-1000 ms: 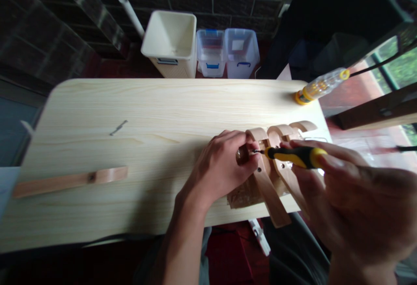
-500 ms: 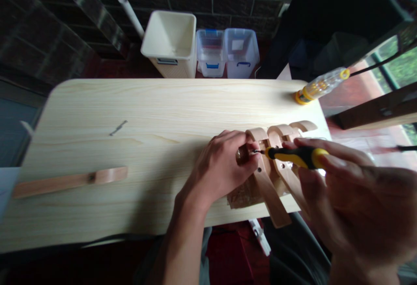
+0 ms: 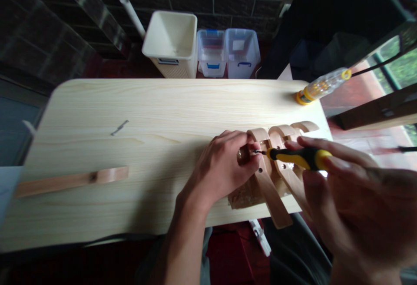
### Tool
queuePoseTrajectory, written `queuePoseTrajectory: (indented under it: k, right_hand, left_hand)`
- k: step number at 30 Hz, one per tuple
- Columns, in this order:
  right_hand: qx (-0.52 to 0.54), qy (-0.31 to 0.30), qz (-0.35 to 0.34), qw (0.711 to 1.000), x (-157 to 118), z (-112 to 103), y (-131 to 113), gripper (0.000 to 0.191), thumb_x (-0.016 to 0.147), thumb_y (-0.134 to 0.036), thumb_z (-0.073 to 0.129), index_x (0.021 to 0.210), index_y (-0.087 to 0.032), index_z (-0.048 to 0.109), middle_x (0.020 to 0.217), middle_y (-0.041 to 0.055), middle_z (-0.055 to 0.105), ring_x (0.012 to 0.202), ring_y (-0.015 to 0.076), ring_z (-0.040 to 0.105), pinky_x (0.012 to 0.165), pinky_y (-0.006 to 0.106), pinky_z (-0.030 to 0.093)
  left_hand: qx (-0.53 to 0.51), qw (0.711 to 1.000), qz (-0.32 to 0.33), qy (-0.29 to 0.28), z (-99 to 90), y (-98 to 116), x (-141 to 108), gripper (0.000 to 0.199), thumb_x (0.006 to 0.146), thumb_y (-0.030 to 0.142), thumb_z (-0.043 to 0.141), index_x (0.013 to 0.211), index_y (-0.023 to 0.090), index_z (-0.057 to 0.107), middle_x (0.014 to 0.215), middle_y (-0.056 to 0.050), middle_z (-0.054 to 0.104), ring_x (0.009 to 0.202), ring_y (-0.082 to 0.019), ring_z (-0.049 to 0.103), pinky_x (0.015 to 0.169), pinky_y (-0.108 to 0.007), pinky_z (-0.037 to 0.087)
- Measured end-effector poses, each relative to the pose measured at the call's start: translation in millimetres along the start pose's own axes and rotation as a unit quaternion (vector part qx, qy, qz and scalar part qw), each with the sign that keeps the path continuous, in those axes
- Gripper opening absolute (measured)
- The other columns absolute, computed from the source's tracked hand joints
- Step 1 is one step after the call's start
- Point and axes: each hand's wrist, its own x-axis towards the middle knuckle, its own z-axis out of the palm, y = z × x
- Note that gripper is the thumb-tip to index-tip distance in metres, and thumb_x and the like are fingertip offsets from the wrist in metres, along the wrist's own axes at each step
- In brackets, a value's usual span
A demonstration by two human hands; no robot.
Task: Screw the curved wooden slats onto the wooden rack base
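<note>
Slid a touch rightward, your right hand [image 3: 368, 211] grips the screwdriver [image 3: 298, 159]; your left hand [image 3: 221, 167] clasps something against the wooden strip [image 3: 273, 193], but fingers hide it, can't tell what.

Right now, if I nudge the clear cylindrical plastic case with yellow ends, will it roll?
Probably: the clear plastic case is round, lying on its side on the smooth tabletop. Its far end seems to overhang the edge, so it could tip off. It likely feels light, being thin plastic.
</note>
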Motion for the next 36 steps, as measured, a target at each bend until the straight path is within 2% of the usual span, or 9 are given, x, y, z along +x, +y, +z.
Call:
queuePoseTrajectory:
  k: [4,10,14,19,22,25,29,32,36]
  right_hand:
    - [-0.027,-0.002,-0.002,1.0,4.1,-1.0,-2.6,0.042,0.1,-0.008,0.075,0.127,-0.039,0.081,0.134,-0.0083,0.082,0.126,0.0127,0.08,0.112,0.02,0.064]
    - [-0.036,0.031,-0.035,0.998,3.8,2.7,0.3,0.056,0.094,-0.004,0.079,0.139,-0.036,0.077,0.131,-0.0032,0.082,0.119,0.0169,0.082,0.109,0.028,0.068]
    - [-0.026,0.034,-0.051,0.998,0.6,1.4,1.7,0.055,0.094,-0.001,0.077,0.138,-0.035,0.076,0.143,-0.0034,0.079,0.127,0.0162,0.079,0.115,0.028,0.064]
    - [-0.036,0.001,-0.025,0.999,1.6,-1.3,0.4,0.045,0.1,-0.006,0.074,0.132,-0.037,0.078,0.138,-0.0082,0.08,0.127,0.0095,0.079,0.115,0.017,0.059]
    - [-0.049,0.007,-0.034,0.998,4.4,-0.8,-0.4,0.04,0.099,-0.008,0.077,0.129,-0.035,0.079,0.133,-0.0056,0.082,0.124,0.013,0.081,0.115,0.021,0.062]
    - [-0.053,0.012,-0.044,0.998,4.5,0.4,-0.7,0.05,0.097,-0.006,0.076,0.139,-0.034,0.075,0.131,-0.003,0.082,0.121,0.0157,0.082,0.113,0.027,0.066]
    - [-0.031,0.031,-0.043,0.998,0.5,0.6,0.7,0.049,0.096,-0.003,0.076,0.133,-0.033,0.076,0.139,-0.0035,0.081,0.124,0.0146,0.081,0.112,0.025,0.065]
    - [-0.022,0.014,-0.033,0.999,-0.3,-0.2,1.3,0.05,0.098,-0.003,0.074,0.136,-0.035,0.076,0.145,-0.0055,0.078,0.127,0.0131,0.079,0.114,0.024,0.064]
    - [-0.03,0.0,-0.028,0.999,2.3,-0.1,0.6,0.054,0.101,-0.005,0.073,0.142,-0.039,0.074,0.136,-0.0066,0.08,0.126,0.0124,0.08,0.112,0.022,0.065]
  left_hand:
    - [-0.002,1.0,0.001,-0.001,-0.5,0.4,-0.1,0.008,0.095,0.018,0.072,0.1,0.025,0.072,0.105,0.0,0.08,0.104,-0.022,0.074,0.095,-0.037,0.056]
    - [-0.007,1.0,0.0,-0.002,-0.1,0.7,-0.7,0.009,0.095,0.017,0.072,0.101,0.025,0.072,0.106,0.001,0.08,0.104,-0.021,0.074,0.095,-0.036,0.056]
    - [-0.009,1.0,0.0,0.001,0.4,0.3,-0.4,0.009,0.095,0.017,0.072,0.1,0.025,0.072,0.106,0.002,0.079,0.104,-0.02,0.074,0.096,-0.034,0.055]
    - [-0.007,1.0,0.0,0.0,0.1,-0.1,-0.2,0.009,0.095,0.018,0.072,0.1,0.025,0.072,0.105,0.001,0.079,0.103,-0.021,0.074,0.095,-0.036,0.056]
    - [-0.011,1.0,0.0,-0.002,0.3,0.1,-0.5,0.009,0.095,0.018,0.072,0.101,0.024,0.073,0.106,0.0,0.08,0.105,-0.022,0.074,0.096,-0.037,0.056]
    - [-0.014,1.0,-0.002,-0.003,0.6,0.2,-0.5,0.008,0.095,0.018,0.072,0.1,0.024,0.072,0.106,0.0,0.08,0.105,-0.022,0.074,0.096,-0.038,0.056]
    - [-0.011,1.0,-0.004,-0.001,0.2,-0.2,0.1,0.009,0.094,0.017,0.072,0.1,0.025,0.072,0.105,0.001,0.079,0.104,-0.021,0.074,0.095,-0.037,0.056]
    - [-0.011,1.0,-0.003,-0.002,-0.3,0.0,0.4,0.01,0.094,0.016,0.072,0.099,0.025,0.072,0.105,0.001,0.08,0.104,-0.021,0.074,0.095,-0.036,0.056]
    - [-0.016,1.0,-0.003,0.0,-0.2,0.6,0.3,0.009,0.095,0.016,0.072,0.099,0.025,0.072,0.105,0.0,0.08,0.104,-0.021,0.074,0.096,-0.037,0.056]
